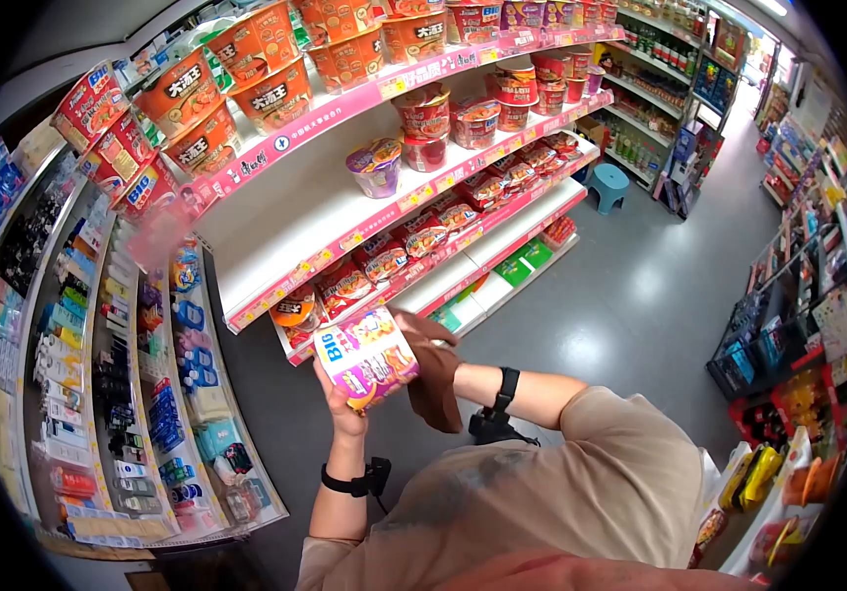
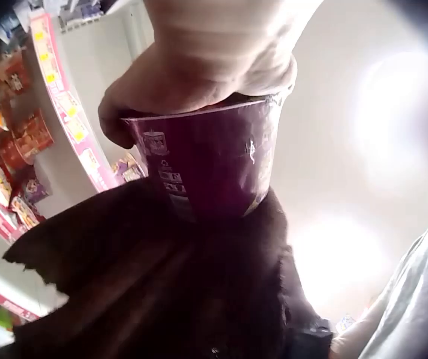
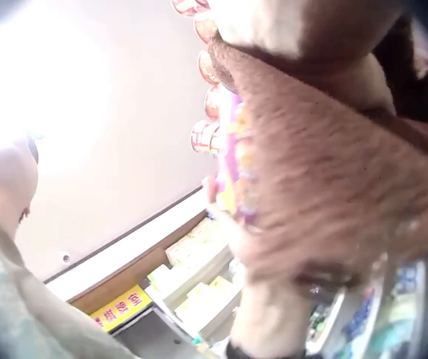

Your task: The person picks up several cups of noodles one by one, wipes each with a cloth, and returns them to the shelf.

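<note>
A purple-and-white instant noodle bucket [image 1: 369, 360] lies tilted in front of the person's chest. My left hand [image 1: 346, 409] grips it; in the left wrist view, fingers [image 2: 120, 123] wrap its rim. A brown cloth [image 1: 433, 384] hangs against the bucket's other end, draped from my right hand [image 3: 307, 30]. That hand holds the cloth to the bucket, its fingers mostly hidden by the folds. The left wrist view shows the bucket's base end pressed into the dark cloth.
Pink-edged shelves stand ahead, with a purple noodle bucket [image 1: 374, 169] on the middle white shelf [image 1: 295, 222] and several red ones farther along. Orange noodle buckets [image 1: 271, 94] are stacked above. Toiletry shelves [image 1: 98, 394] curve along the left. A blue stool [image 1: 609, 185] stands on the grey floor.
</note>
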A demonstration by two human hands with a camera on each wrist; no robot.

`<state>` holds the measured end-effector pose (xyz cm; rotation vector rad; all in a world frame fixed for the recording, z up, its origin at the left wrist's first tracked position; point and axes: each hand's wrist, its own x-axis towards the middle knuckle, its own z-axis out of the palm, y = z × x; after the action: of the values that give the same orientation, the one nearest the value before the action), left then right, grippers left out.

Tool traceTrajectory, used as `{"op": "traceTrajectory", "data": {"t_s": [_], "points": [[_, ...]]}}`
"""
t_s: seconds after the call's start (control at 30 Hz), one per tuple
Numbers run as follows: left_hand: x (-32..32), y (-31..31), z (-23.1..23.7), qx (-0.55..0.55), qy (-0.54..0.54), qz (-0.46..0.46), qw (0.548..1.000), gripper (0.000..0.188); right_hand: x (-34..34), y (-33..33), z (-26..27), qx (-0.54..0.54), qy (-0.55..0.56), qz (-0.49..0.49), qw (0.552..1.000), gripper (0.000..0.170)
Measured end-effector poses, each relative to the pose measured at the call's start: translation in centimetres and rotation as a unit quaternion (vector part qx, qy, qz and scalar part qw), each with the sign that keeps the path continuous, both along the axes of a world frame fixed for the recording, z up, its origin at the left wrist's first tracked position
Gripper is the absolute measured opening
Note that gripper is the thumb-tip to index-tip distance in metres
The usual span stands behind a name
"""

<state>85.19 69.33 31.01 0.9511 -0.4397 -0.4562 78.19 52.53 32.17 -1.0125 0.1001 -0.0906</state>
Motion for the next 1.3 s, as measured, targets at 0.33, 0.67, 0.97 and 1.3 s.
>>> {"op": "traceTrajectory", "data": {"t_s": [0.33, 0.67, 0.97, 1.3], "points": [[-0.9, -6.4, -1.7, -0.066, -0.29, 0.19, 0.936, 0.139, 1.4, -0.7, -0.2, -0.321, -0.189, -0.151, 0.916, 0.055], [0.9, -6.4, -1.4, 0.139, -0.402, 0.335, 0.841, 0.136, -1.4, 0.2, -2.5, -0.169, -0.068, 0.0, 0.983, 0.041], [-1.9, -4.5, -1.8, 0.067, -0.29, 0.198, 0.934, 0.128, 0.0, -3.4, 3.4, 0.314, 0.112, 0.082, 0.939, 0.089], [-1.9, -1.3, -0.2, 0.084, -0.287, 0.071, 0.951, 0.128, 5.4, -4.0, -4.8, 0.218, 0.004, 0.119, 0.969, 0.068]]}}
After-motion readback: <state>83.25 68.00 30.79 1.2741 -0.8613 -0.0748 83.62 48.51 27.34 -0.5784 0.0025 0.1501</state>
